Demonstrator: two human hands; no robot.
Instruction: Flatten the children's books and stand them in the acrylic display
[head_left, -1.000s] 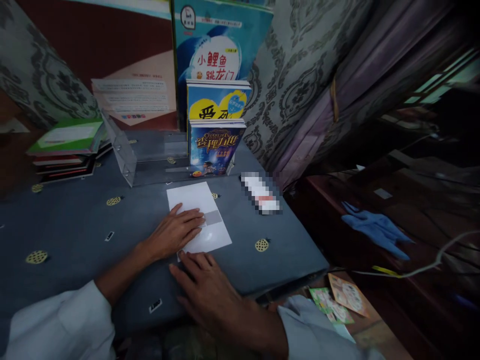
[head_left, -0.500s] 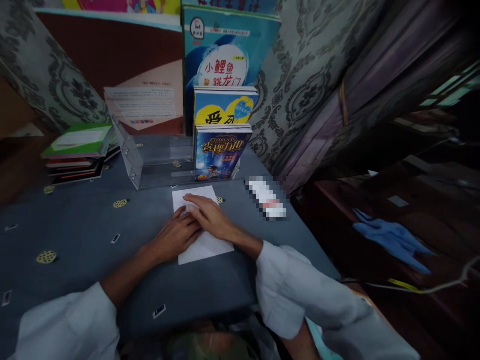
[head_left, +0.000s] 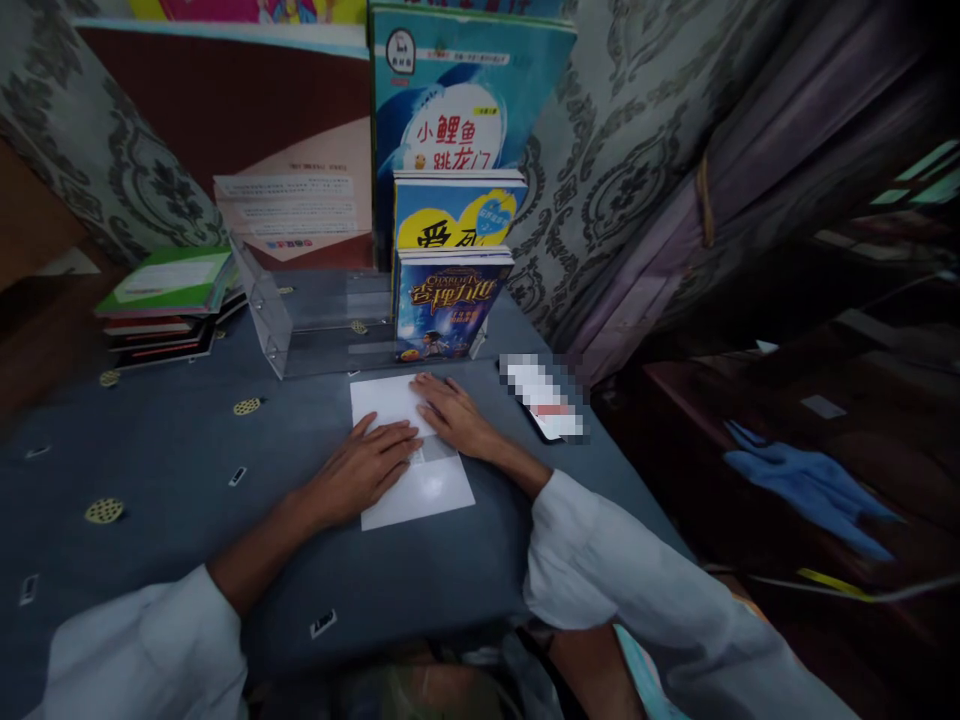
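A white sheet of paper [head_left: 420, 496] lies on the dark grey tablecloth, a crease or overlapping edge running across its middle. My left hand [head_left: 373, 462] rests flat on the left and middle of the sheet, fingers stretched toward the right. On its upper right part lies my right hand [head_left: 456, 418], palm down with fingers extended to the upper left. The two hands are apart, with a strip of paper showing between them. A greyish patch of the sheet shows just below the right hand; part of the crease is hidden under the left fingers.
Beyond the paper, a clear acrylic rack [head_left: 274, 335] holds upright books, a blue one [head_left: 450, 310] in front. At the left is a stack of books [head_left: 169, 285]. A phone with a blurred screen [head_left: 546, 400] lies near the table's right edge. A blue cloth [head_left: 806, 490] hangs beyond.
My right hand has slid off my left hand toward the right side of the sheet, uncovering the crease. The left hand stays nearly in place. The view has shifted slightly.
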